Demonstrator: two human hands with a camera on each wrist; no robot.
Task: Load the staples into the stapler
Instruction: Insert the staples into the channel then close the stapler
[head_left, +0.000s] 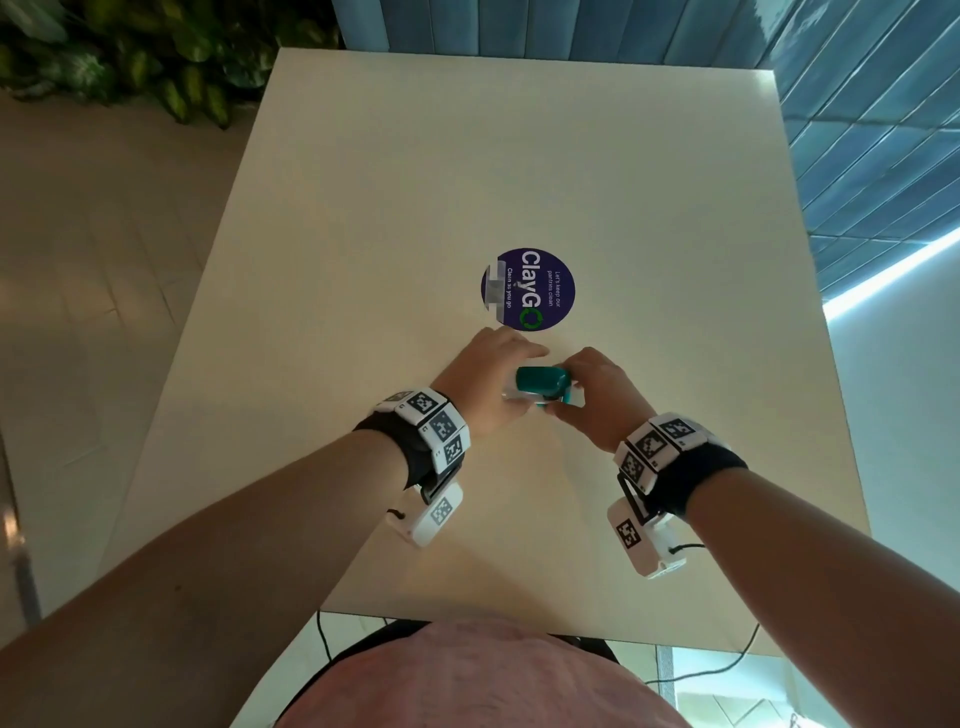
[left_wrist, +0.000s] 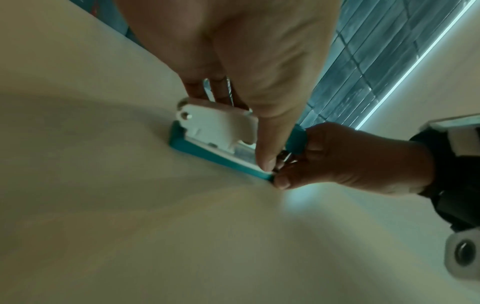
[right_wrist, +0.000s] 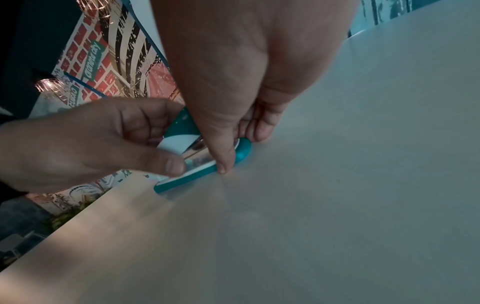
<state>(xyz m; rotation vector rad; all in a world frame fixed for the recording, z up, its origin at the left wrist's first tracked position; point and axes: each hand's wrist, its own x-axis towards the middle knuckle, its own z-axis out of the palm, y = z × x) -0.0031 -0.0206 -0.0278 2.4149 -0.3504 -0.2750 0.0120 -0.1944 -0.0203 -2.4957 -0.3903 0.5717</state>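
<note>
A small teal and white stapler (head_left: 540, 382) lies on the cream table (head_left: 467, 182), just below a round purple sticker. My left hand (head_left: 506, 374) grips its left end, the thumb on the near side and the fingers over the far side. My right hand (head_left: 569, 389) pinches its right end. In the left wrist view the white inner part (left_wrist: 215, 123) sits above the teal base (left_wrist: 205, 151). In the right wrist view the teal top (right_wrist: 182, 123) is lifted off the base (right_wrist: 187, 179), with a shiny metal channel (right_wrist: 197, 152) between them. I see no loose staples.
The purple round sticker (head_left: 527, 288) is flat on the table beyond the hands. The table's near edge (head_left: 467, 621) is close to my body. Leafy plants (head_left: 130, 62) stand off the far left corner, and a blue tiled wall (head_left: 857, 130) runs along the right.
</note>
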